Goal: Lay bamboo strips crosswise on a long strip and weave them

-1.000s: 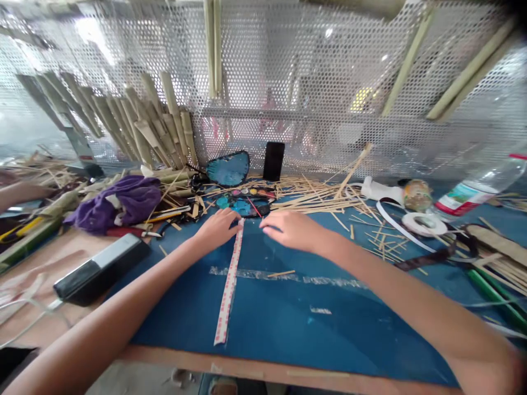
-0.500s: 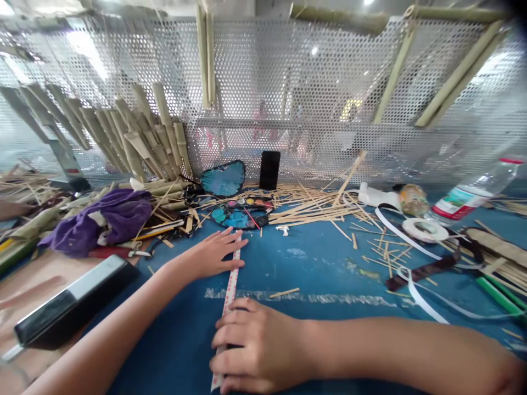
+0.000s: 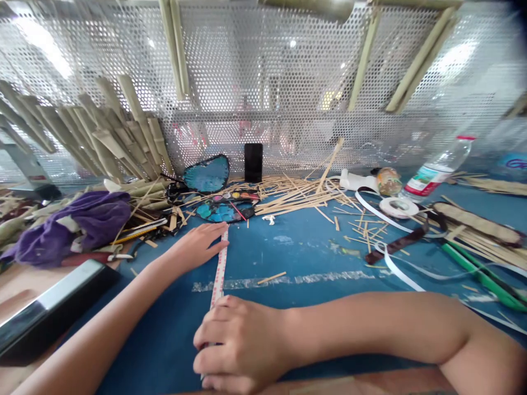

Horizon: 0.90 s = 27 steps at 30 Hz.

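A white measuring tape with red marks (image 3: 220, 269) lies stretched across the blue table (image 3: 313, 329). At its far end rests my left hand (image 3: 201, 244), with the fingers outstretched close together and the thumb apart, touching the tape. My right hand (image 3: 239, 345) is at the near end with its fingers curled over the tape, which passes beneath them and is partly hidden. Just beyond my left fingertips lies a paint-smeared blue palette (image 3: 224, 210) with a thin red stick on it.
A black phone (image 3: 253, 162) leans against the perforated metal screen (image 3: 263, 82). Thin bamboo strips (image 3: 296, 197) lie scattered behind. To the right are a plastic bottle (image 3: 436, 170), a tape roll (image 3: 398, 207) and white strips. At left are a purple cloth (image 3: 78, 222) and a black box (image 3: 53, 312).
The view has swung to the right, so the scene appears farther left. My left fingers have come closer together, and my right fingers are more curled over the measuring tape.
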Motion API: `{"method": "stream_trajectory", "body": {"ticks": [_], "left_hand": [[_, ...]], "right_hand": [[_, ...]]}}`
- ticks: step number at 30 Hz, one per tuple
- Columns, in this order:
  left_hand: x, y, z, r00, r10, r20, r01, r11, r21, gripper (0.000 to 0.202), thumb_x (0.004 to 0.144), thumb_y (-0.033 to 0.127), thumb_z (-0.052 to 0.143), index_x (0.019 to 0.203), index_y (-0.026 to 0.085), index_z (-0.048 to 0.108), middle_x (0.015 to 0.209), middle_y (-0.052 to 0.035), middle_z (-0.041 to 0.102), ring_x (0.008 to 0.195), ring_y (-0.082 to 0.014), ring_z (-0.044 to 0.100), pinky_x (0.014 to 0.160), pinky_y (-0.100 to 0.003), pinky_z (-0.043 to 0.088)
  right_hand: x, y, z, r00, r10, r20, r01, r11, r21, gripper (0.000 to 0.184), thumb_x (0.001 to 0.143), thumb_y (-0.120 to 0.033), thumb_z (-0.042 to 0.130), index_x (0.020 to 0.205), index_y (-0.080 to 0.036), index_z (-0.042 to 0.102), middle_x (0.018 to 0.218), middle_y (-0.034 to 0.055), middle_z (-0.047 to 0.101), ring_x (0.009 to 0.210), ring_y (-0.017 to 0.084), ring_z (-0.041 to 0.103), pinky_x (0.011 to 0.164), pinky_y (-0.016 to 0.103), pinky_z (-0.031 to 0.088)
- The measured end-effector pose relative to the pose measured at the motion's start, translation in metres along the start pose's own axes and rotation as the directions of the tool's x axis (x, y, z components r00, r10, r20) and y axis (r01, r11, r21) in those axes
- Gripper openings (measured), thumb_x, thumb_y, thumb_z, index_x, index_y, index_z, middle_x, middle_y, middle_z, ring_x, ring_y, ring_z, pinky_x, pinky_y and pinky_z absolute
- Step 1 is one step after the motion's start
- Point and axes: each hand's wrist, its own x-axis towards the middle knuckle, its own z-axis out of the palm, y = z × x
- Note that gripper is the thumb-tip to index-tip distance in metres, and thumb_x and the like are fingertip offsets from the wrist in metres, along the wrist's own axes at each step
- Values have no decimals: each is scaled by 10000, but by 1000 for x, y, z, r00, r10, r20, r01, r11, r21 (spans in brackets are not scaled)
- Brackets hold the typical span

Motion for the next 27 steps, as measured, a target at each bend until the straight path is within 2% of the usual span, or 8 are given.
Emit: {"method": "stream_trajectory", "body": {"ticks": [2,5,12,16,20,27], "left_hand": [[3,-1,5,995,-62,-81,62,998,1,560,986,483,353,1353,148,611,1399,-128,606,1290,-286,544,1149,-437,378],[6,0,12,972,-168,-163,170,985,0,544,981,451,356,1272,100,652,1267,-180,638,1192,-332,566,1109,-503,391],[18,4,19,920,-312,-239,301,950,-79,377,938,404,488,1127,160,704,1125,-130,643,1114,-306,569,1057,-460,431],[19,9,16,916,-322,-238,305,946,-107,298,933,376,500,1047,190,703,1081,-100,661,1076,-283,588,1002,-424,464],[19,15,10,927,-290,-237,276,957,-92,285,949,355,452,994,192,681,1049,-93,661,1036,-280,587,994,-436,456],[30,8,8,931,-285,-227,275,959,-73,216,910,289,461,862,194,649,941,-80,656,935,-247,618,895,-387,500]], "right_hand": [[0,1,1,1000,-20,-5,20,1000,-6,297,1015,-345,407,977,-189,657,1091,17,682,982,185,600,912,371,413],[0,1,2,1000,-23,2,23,1000,-15,303,1012,-344,397,965,-187,651,1028,13,680,925,185,599,858,364,426],[0,-3,-1,1000,-17,-10,17,999,-32,270,986,-323,423,972,-202,664,1031,12,671,892,183,603,798,362,424],[2,-2,-2,1000,-17,2,17,1000,-15,266,973,-322,428,963,-208,668,1030,13,670,883,186,598,769,363,419],[1,-1,0,999,-31,7,31,999,13,254,964,-315,431,956,-205,659,1071,15,671,901,183,588,785,361,422],[0,-3,2,998,-31,47,31,999,8,214,939,-303,453,940,-207,645,1077,26,660,922,189,573,837,367,425]]}}
